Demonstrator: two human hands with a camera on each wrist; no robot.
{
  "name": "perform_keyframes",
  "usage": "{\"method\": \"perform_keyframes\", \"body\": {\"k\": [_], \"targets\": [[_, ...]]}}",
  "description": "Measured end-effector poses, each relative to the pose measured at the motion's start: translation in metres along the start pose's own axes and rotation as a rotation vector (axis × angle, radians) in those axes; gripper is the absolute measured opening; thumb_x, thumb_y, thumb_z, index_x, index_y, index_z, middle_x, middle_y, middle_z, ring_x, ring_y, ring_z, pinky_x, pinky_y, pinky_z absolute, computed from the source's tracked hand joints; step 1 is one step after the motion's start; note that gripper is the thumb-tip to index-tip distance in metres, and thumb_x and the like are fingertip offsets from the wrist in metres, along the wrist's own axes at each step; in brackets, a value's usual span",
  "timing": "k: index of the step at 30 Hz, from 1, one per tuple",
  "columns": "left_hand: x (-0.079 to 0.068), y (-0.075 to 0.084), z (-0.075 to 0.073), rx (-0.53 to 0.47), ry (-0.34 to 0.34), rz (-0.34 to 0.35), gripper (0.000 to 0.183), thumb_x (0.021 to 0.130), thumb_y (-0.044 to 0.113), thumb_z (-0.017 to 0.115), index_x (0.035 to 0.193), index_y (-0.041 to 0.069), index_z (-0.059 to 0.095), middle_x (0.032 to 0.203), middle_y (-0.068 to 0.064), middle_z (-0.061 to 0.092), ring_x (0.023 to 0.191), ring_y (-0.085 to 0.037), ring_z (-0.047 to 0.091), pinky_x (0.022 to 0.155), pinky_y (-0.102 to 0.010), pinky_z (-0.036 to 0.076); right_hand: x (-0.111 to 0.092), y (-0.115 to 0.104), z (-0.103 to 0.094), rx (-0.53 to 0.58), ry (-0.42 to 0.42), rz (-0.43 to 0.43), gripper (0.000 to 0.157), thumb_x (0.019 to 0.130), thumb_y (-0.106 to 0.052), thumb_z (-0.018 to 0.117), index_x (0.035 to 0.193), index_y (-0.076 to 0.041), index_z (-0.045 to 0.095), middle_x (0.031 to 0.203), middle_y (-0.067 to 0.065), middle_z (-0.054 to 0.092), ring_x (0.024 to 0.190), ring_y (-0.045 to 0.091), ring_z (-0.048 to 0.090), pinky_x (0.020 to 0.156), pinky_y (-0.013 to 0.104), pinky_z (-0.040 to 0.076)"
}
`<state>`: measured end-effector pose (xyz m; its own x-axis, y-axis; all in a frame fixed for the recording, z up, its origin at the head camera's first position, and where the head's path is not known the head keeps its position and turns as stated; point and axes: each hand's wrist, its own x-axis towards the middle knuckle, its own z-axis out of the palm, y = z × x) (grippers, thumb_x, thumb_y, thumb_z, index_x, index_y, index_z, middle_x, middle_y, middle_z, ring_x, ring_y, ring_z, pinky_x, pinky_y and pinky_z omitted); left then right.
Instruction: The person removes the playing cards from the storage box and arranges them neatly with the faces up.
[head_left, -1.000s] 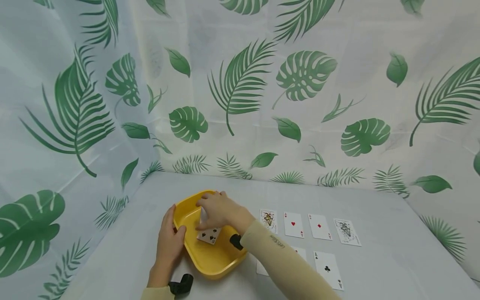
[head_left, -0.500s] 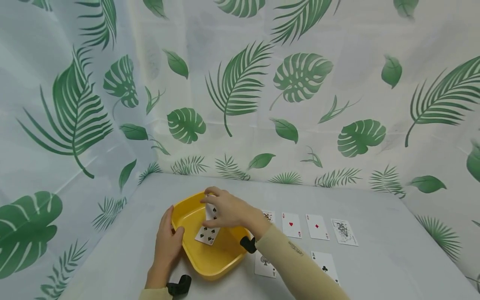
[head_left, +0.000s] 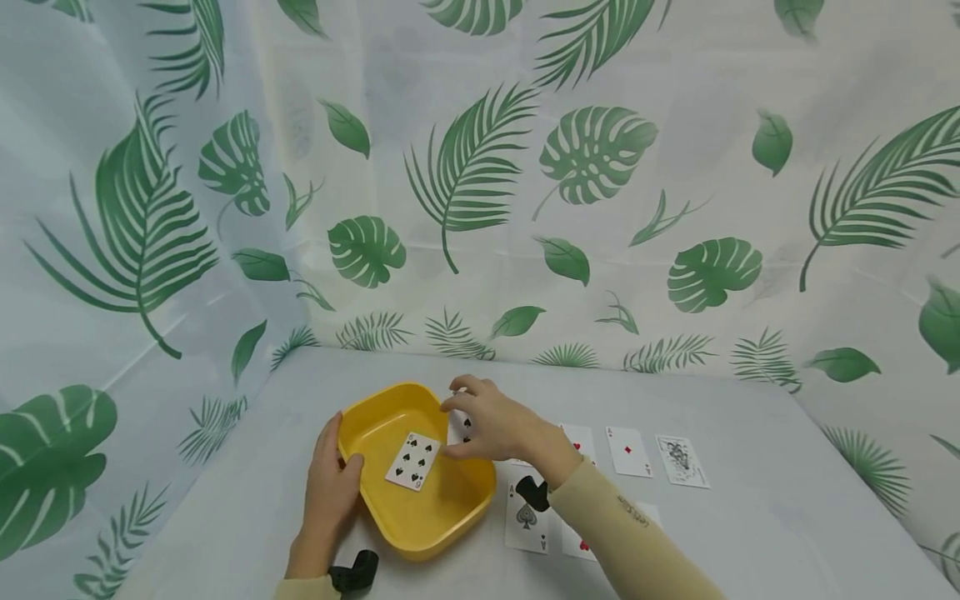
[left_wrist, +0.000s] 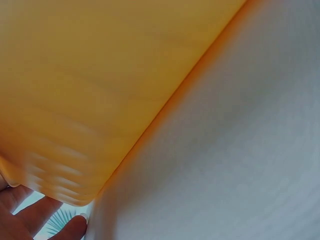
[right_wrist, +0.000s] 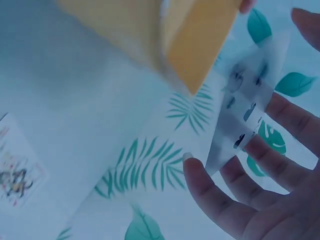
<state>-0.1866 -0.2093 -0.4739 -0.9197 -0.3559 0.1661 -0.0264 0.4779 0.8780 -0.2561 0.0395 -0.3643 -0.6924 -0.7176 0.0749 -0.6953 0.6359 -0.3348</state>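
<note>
A yellow plastic tray point(head_left: 408, 533) stands on the table with a six of spades playing card point(head_left: 413, 461) face up inside. My left hand point(head_left: 330, 487) holds the tray's left side, thumb at the rim and fingers along the outer wall. In the left wrist view the tray's side point(left_wrist: 75, 90) fills much of the picture. My right hand point(head_left: 498, 421) pinches a second playing card point(head_left: 460, 427) by its edges, tilted, above the tray's right rim. Dark pips show on this card point(right_wrist: 245, 110) in the right wrist view, blurred; its value is not readable.
Right of the tray, cards lie face up in two rows: an ace of spades point(head_left: 527, 521), an ace of diamonds point(head_left: 628, 452), a joker point(head_left: 682, 461) and others partly under the right arm. A leaf-patterned cloth point(head_left: 480, 275) rises behind the table.
My right hand has lifted the second card out of the tray and moved right, uncovering the six of spades. The left hand stays at the tray.
</note>
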Motion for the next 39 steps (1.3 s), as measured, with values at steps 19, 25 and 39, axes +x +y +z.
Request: {"method": "perform_keyframes", "body": {"k": [19,25,39], "targets": [[-0.001,0.000,-0.002,-0.005,-0.010,0.036,0.073,0.090,0.004,0.048,0.159,0.001,0.024,0.163,-0.017,0.025,0.149,-0.034,0.024,0.120,-0.052,0.020,-0.091,0.050,-0.016,-0.228,0.077,-0.044,0.057,0.082,-0.038,0.082,0.132,-0.016,0.067,0.149,0.016,0.045,0.132,0.039,0.041,0.103,0.060,0.044],[-0.002,0.002,-0.003,0.001,-0.030,0.003,0.074,0.091,0.005,0.047,0.160,0.003,0.020,0.164,-0.017,0.022,0.150,-0.034,0.021,0.120,-0.052,0.020,-0.116,0.062,-0.014,-0.218,0.122,-0.042,0.055,0.082,-0.037,0.082,0.132,-0.019,0.067,0.150,0.014,0.045,0.131,0.041,0.040,0.103,0.065,0.040],[0.000,0.002,-0.003,0.020,-0.038,-0.011,0.076,0.091,0.005,0.047,0.161,0.003,0.019,0.165,-0.016,0.021,0.150,-0.034,0.020,0.120,-0.052,0.020,-0.174,0.086,-0.015,-0.189,0.251,-0.055,0.054,0.075,-0.031,0.088,0.125,-0.023,0.070,0.151,0.007,0.045,0.132,0.036,0.040,0.097,0.067,0.040]]}}
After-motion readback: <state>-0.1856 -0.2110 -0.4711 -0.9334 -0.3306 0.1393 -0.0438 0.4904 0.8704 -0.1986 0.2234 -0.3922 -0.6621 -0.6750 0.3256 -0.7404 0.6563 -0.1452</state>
